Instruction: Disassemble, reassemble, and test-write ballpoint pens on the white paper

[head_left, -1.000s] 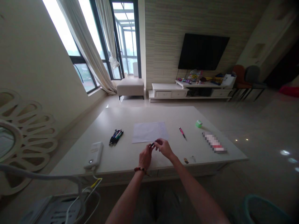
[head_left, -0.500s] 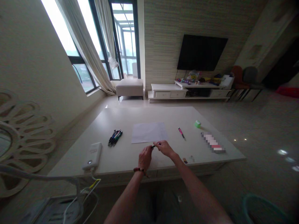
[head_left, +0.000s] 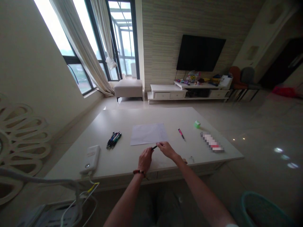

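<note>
Close together over the near part of the white table are my two hands. My left hand pinches one end of a dark pen, and my right hand closes on its other end. Just beyond them lies a sheet of white paper. Several pens sit in a bunch to the left of the paper. A pink and black pen rests to its right.
A white power bank-like block with cables stands at the table's near left. On the right are a small green object and a blurred-out packet. A teal basket is on the floor at the lower right.
The view has shifted slightly, so the table and room appear further left. Both hands still hold the pen, and a little more of it shows between them.
</note>
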Action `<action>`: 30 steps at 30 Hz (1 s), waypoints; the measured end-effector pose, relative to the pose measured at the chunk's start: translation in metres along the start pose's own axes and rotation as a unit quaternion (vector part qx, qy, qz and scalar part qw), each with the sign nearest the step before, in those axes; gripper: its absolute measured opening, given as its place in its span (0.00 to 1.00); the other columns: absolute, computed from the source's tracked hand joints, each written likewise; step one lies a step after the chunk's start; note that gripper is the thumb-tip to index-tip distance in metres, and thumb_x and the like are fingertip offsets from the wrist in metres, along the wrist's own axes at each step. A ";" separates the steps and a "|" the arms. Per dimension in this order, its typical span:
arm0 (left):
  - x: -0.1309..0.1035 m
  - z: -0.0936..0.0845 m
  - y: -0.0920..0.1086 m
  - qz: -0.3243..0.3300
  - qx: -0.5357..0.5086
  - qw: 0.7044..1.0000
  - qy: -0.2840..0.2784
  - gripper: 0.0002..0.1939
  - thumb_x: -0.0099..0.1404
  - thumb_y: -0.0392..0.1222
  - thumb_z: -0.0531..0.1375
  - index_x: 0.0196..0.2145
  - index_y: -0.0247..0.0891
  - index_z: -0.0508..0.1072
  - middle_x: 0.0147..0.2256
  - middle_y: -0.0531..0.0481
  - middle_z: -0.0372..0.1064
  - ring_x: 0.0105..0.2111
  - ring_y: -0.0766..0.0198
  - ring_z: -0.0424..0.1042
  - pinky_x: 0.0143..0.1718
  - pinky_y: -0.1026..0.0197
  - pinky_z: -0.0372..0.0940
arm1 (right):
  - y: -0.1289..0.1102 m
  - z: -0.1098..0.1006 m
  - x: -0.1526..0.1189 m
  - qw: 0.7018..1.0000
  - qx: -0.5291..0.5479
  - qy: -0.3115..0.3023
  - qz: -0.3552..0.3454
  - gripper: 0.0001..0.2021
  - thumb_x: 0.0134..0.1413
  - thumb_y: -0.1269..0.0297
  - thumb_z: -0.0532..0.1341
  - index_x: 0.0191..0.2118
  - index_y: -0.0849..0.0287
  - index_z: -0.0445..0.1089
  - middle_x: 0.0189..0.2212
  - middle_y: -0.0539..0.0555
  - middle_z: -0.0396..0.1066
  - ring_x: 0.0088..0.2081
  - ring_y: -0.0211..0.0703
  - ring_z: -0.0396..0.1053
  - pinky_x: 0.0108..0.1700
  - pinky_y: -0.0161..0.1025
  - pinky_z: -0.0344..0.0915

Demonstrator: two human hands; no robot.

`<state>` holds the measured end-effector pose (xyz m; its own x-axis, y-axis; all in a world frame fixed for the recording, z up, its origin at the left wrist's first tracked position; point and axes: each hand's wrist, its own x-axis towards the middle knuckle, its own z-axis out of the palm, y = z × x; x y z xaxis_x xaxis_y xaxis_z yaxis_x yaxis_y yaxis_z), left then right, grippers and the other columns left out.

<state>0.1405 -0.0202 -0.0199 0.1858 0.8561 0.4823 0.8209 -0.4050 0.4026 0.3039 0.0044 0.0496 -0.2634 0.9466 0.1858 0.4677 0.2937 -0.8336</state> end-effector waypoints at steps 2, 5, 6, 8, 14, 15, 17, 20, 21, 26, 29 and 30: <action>0.000 0.000 0.000 -0.002 -0.003 1.000 -0.002 0.12 0.68 0.43 0.45 0.43 0.40 0.64 0.36 0.48 0.70 0.35 0.65 0.68 0.34 0.63 0.60 | 0.000 0.000 0.000 1.000 -0.004 -0.014 -0.001 0.20 0.55 0.52 0.49 0.18 0.60 0.58 0.15 0.45 0.52 0.21 0.33 0.51 0.24 0.32 0.47; -0.001 0.001 0.000 0.000 -0.006 1.000 -0.005 0.12 0.67 0.44 0.46 0.43 0.40 0.65 0.36 0.48 0.70 0.35 0.65 0.68 0.35 0.64 0.60 | -0.001 -0.001 0.000 0.999 -0.005 -0.031 -0.010 0.18 0.54 0.54 0.50 0.20 0.60 0.59 0.16 0.45 0.56 0.21 0.33 0.53 0.25 0.32 0.48; -0.001 0.001 0.000 0.003 -0.006 1.000 -0.006 0.12 0.67 0.44 0.46 0.43 0.40 0.64 0.35 0.48 0.70 0.35 0.65 0.68 0.34 0.64 0.60 | -0.001 -0.002 0.000 1.000 -0.011 -0.027 -0.009 0.19 0.55 0.54 0.49 0.19 0.60 0.59 0.16 0.45 0.55 0.21 0.33 0.53 0.25 0.32 0.48; -0.002 0.001 0.001 0.005 -0.005 1.000 -0.006 0.11 0.67 0.44 0.46 0.42 0.40 0.64 0.35 0.49 0.69 0.35 0.65 0.68 0.34 0.64 0.60 | 0.000 -0.002 0.000 0.999 -0.025 -0.024 -0.005 0.21 0.55 0.53 0.48 0.18 0.60 0.58 0.15 0.45 0.53 0.20 0.33 0.52 0.24 0.32 0.48; -0.002 -0.004 0.005 0.019 0.007 1.000 -0.020 0.11 0.68 0.44 0.45 0.40 0.40 0.64 0.34 0.50 0.69 0.34 0.65 0.67 0.33 0.64 0.59 | 0.005 -0.002 -0.003 1.000 -0.020 -0.019 -0.005 0.19 0.55 0.53 0.50 0.19 0.61 0.60 0.15 0.45 0.54 0.21 0.33 0.52 0.24 0.32 0.48; -0.001 -0.005 0.006 0.021 0.009 0.999 -0.023 0.11 0.68 0.44 0.45 0.40 0.40 0.65 0.34 0.50 0.69 0.34 0.65 0.67 0.33 0.64 0.59 | 0.006 -0.002 -0.003 1.000 -0.024 -0.015 -0.004 0.20 0.55 0.53 0.49 0.18 0.60 0.59 0.15 0.45 0.53 0.20 0.33 0.52 0.24 0.32 0.47; -0.001 -0.006 0.007 0.022 0.014 0.999 -0.025 0.11 0.68 0.44 0.45 0.39 0.41 0.65 0.33 0.50 0.68 0.34 0.65 0.67 0.32 0.65 0.58 | 0.007 -0.002 -0.005 0.999 -0.023 -0.024 -0.010 0.20 0.54 0.52 0.50 0.19 0.61 0.60 0.16 0.45 0.54 0.21 0.33 0.52 0.24 0.32 0.48; -0.001 -0.007 0.008 0.029 0.023 0.999 -0.030 0.11 0.68 0.44 0.45 0.38 0.41 0.65 0.32 0.50 0.68 0.33 0.65 0.66 0.31 0.64 0.57 | 0.007 -0.003 -0.008 0.999 -0.018 -0.046 -0.007 0.20 0.54 0.53 0.50 0.19 0.61 0.61 0.15 0.46 0.54 0.20 0.33 0.52 0.24 0.31 0.48; -0.001 -0.008 0.008 0.032 0.025 0.999 -0.031 0.11 0.68 0.44 0.45 0.38 0.41 0.65 0.32 0.51 0.68 0.33 0.66 0.66 0.31 0.65 0.57 | 0.006 -0.003 -0.009 0.999 -0.021 -0.047 0.000 0.21 0.55 0.53 0.49 0.18 0.61 0.61 0.15 0.46 0.54 0.20 0.33 0.52 0.23 0.31 0.48; -0.001 -0.006 0.008 0.038 0.030 0.999 -0.024 0.10 0.67 0.44 0.47 0.37 0.40 0.65 0.32 0.51 0.67 0.32 0.66 0.65 0.31 0.65 0.57 | 0.004 -0.006 -0.010 0.998 -0.021 -0.051 -0.004 0.19 0.54 0.54 0.51 0.19 0.62 0.63 0.16 0.46 0.58 0.21 0.33 0.55 0.24 0.31 0.50; -0.001 -0.005 0.008 0.040 0.033 0.998 -0.025 0.10 0.67 0.44 0.47 0.36 0.40 0.65 0.31 0.51 0.67 0.32 0.66 0.65 0.31 0.65 0.57 | 0.005 -0.006 -0.009 0.998 -0.028 -0.048 0.006 0.22 0.56 0.54 0.49 0.17 0.61 0.61 0.14 0.46 0.55 0.19 0.33 0.53 0.24 0.31 0.49; -0.001 -0.005 0.008 0.040 0.033 0.998 -0.027 0.10 0.67 0.44 0.47 0.36 0.40 0.65 0.31 0.51 0.67 0.32 0.66 0.65 0.31 0.65 0.57 | 0.006 -0.005 -0.009 0.998 -0.023 -0.053 0.009 0.21 0.55 0.54 0.49 0.18 0.61 0.62 0.14 0.46 0.55 0.19 0.33 0.53 0.23 0.31 0.48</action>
<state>0.1437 -0.0257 -0.0133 0.2786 0.8388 0.4678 0.8362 -0.4514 0.3114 0.3134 -0.0017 0.0454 -0.3419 0.9330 0.1126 0.5111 0.2852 -0.8108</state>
